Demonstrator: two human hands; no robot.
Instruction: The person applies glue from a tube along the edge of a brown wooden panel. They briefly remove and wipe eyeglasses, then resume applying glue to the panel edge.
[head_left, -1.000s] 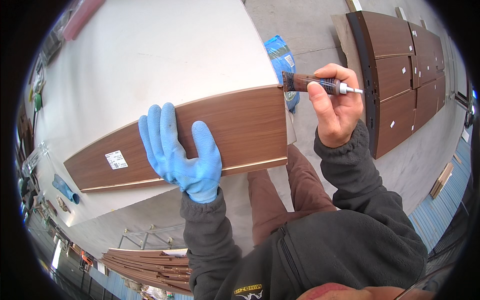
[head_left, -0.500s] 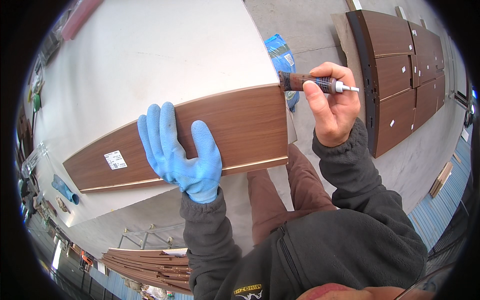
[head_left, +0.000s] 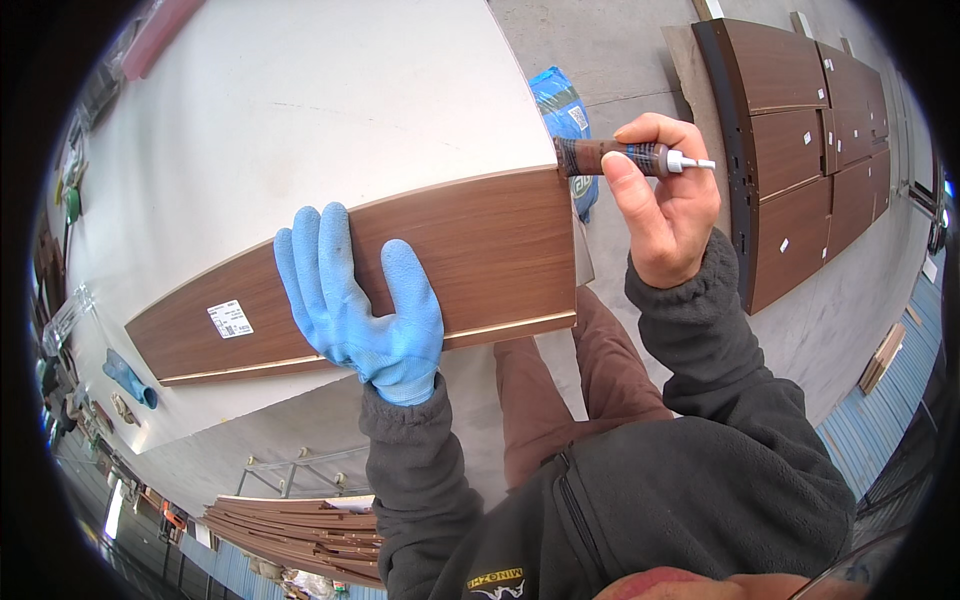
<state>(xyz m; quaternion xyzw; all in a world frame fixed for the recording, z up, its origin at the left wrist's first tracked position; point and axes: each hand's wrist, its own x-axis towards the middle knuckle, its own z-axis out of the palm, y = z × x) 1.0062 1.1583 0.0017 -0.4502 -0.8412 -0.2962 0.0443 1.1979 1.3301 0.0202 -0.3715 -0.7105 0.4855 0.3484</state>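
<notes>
A brown wood-grain panel point(head_left: 500, 240) lies along the near edge of a white-topped table point(head_left: 330, 90), with a white label point(head_left: 230, 319) toward its left end. Spread flat on this panel is my left hand point(head_left: 370, 310), in a blue coated glove, fingers apart. My bare right hand point(head_left: 665, 205) pinches a squeeze tube of brown paste point(head_left: 600, 158) between thumb and fingers, just off the panel's right end. The tube lies level, its white nozzle pointing right, away from the panel; its flat tail end reaches the table's corner.
Stacked brown panels point(head_left: 790, 150) stand on the floor at the right. A blue bag point(head_left: 570, 110) sits beyond the table's right edge. Another blue glove point(head_left: 130, 378) lies on the table at left. Below the table, long brown strips point(head_left: 300, 535) rest near a metal rack point(head_left: 300, 470).
My right hand has shifted the tube very slightly left and up. My left hand and the panel stay where they were.
</notes>
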